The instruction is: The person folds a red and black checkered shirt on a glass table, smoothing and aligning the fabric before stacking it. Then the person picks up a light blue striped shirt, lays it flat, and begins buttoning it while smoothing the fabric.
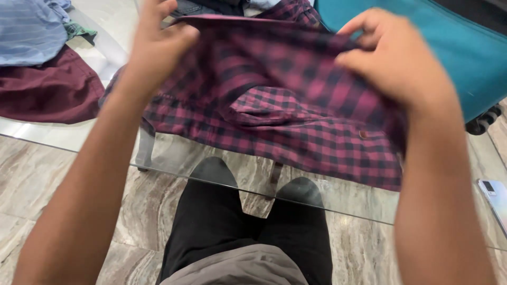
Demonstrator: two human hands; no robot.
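Between the two sets of fingers hangs a magenta-and-black checked shirt, its upper edge lifted off the glass table while its lower part lies spread on the glass toward the person. The left hand pinches the shirt's top edge at one corner, fingers closed together on the cloth; the right hand grips the same edge farther along, fingers curled and clamped on the fabric. Below the fingers, near the middle of the shirt, a fold or collar piece bulges up, and a small button shows under the right hand.

As a judgement of progress: the shirt looks only partly handled. It is held up and stretched by its top edge, but it is not yet flat, squared or folded into a neat shape, so most of the work on it appears to remain.

Out beyond the left fingers lie a maroon garment and a light blue striped garment, loosely laid on the table. Beyond the right fingers sits a teal bag, and a phone rests at the table's near right edge.
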